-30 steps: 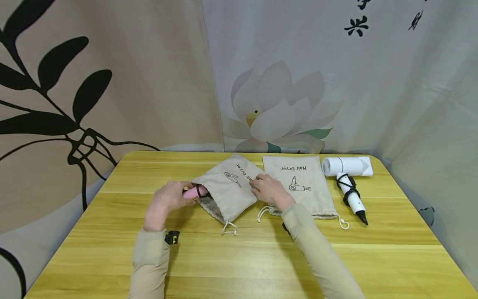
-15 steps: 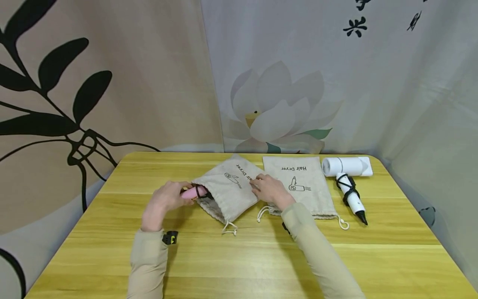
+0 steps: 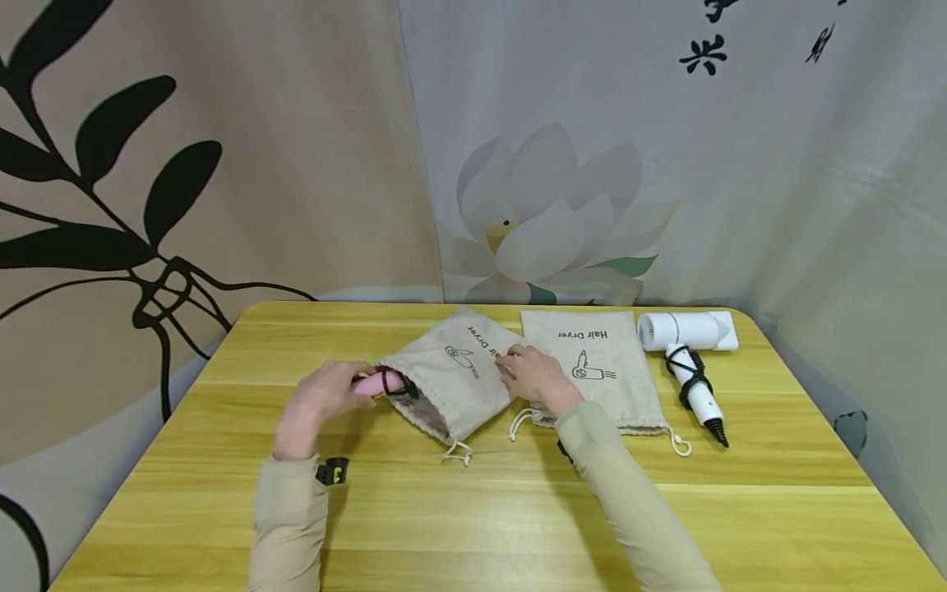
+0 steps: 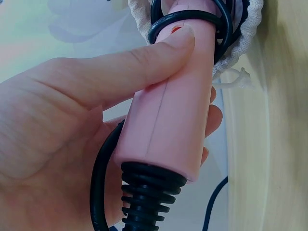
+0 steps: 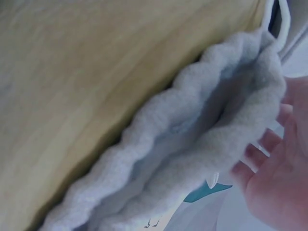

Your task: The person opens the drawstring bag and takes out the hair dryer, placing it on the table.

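Observation:
My left hand (image 3: pixel 325 403) grips a pink hair dryer (image 4: pixel 163 110) by its handle, thumb along the top. A black cord is wound round the handle, and the dryer's head is hidden inside a beige drawstring bag (image 3: pixel 462 378). That bag lies with its mouth gaping toward my left hand, in the head view. My right hand (image 3: pixel 538 378) rests its fingers on the bag's right side. In the right wrist view, the right hand shows beside the scalloped mouth of a second drawstring bag (image 5: pixel 192 125).
The second "Hair Dryer" bag lies flat just right of my right hand, its cords toward me. Farther right, a white hair dryer (image 3: pixel 686 329) with a cord-wrapped handle lies near the back corner of the wooden table (image 3: pixel 459 526). A printed curtain (image 3: pixel 333 164) hangs behind.
My left hand has drawn the pink dryer slightly leftward, and a little more cord shows at the bag's mouth. My right hand stays in place on the bag.

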A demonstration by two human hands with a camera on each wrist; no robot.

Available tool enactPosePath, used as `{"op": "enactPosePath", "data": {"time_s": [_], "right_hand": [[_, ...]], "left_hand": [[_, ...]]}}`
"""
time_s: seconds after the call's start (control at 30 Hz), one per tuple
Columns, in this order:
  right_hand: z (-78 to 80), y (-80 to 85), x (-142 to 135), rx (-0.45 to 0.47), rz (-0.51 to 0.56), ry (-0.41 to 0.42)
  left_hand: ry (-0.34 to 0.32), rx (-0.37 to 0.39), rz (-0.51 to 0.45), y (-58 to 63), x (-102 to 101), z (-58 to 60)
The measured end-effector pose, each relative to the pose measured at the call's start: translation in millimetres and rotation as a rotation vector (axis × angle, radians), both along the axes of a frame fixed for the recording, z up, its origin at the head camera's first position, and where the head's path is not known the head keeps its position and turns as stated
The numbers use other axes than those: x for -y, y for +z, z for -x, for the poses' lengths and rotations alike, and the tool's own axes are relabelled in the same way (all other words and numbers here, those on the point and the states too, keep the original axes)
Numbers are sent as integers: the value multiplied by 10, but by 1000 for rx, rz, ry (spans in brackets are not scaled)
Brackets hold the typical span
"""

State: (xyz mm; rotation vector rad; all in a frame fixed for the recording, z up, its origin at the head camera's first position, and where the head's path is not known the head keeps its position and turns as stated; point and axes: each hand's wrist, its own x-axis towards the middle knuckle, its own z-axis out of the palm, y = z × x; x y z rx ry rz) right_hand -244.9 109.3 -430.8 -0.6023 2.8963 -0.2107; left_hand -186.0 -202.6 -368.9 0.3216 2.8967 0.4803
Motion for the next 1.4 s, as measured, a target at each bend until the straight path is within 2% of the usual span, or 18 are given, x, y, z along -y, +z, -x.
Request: {"op": "enactPosePath", "data": {"time_s": [0.43, 0.8, 1.4], "right_hand": [[8, 2, -4, 6, 20, -9], [30, -23, -18, -9, 19, 3], [43, -36, -39, 5, 41, 4]], "left_hand": [[-13, -32, 22, 26, 10, -16], [0, -33, 29, 27, 37, -14], [-23, -32, 37, 23, 60, -27]]}}
